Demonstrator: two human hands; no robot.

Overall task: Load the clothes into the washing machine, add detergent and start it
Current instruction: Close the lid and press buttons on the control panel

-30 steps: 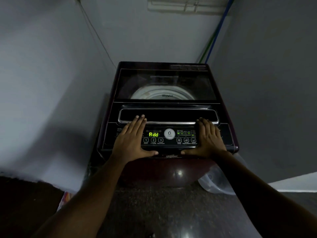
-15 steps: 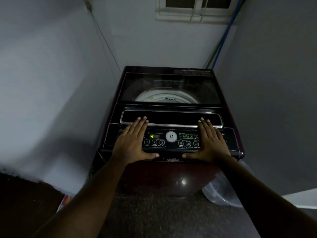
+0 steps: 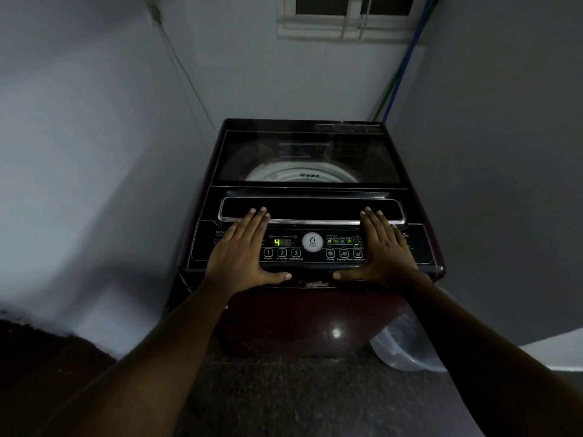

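My left hand [image 3: 243, 257] and right hand [image 3: 383, 255] lie flat, fingers straight, along the washing machine [image 3: 309, 313] front edge, flanking its control panel [image 3: 312, 247].

Dim room – pale grey walls [image 3: 94, 152], a small white barred window [image 3: 347, 17] up high, dark speckled floor [image 3: 284, 389]

A barred window [image 3: 347, 17] sits high at 12 o'clock; blue and green hoses [image 3: 399, 77] run down the corner at 1 o'clock; a clear plastic tub [image 3: 407, 348] rests on the floor at 4 o'clock.
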